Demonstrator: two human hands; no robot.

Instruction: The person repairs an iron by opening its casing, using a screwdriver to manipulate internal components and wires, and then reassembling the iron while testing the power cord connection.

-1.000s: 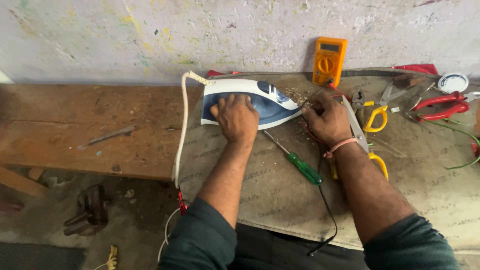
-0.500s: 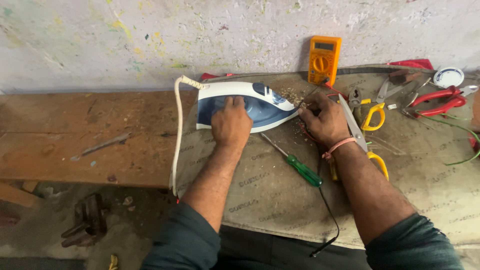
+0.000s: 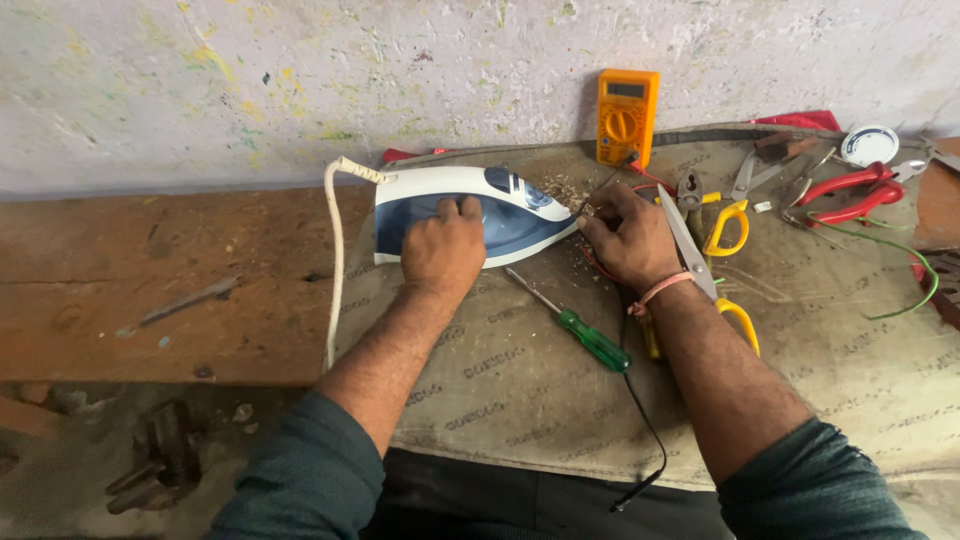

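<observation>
Blue-and-white plastic formed the body of a clothes iron [image 3: 480, 212] that lay on its side on a sacking-covered desk [image 3: 520, 400], close under a stained wall. Its long axis ran left to right, the pointed nose toward the person's right and the heel toward the left, where a white cord [image 3: 331, 270] left it and dropped over the desk's front edge.

The left hand [image 3: 445, 250] lay palm-down across the iron's middle, fingers curled over the body, pinning it. The right hand [image 3: 628, 238] sat just beside the nose, fingers bunched shut around something small — what exactly could not be told.

Near the nose, a green-handled screwdriver [image 3: 578, 330] lay on the front side; an orange multimeter [image 3: 626, 115] leaned on the wall behind it. Further right of the iron were yellow-handled scissors [image 3: 722, 225] and red-handled pliers [image 3: 850, 190].

Likely risks: resting on a curved side, the iron could roll or slide if the left hand eased — and crumbs of debris scattered by the nose might fall inside it.
</observation>
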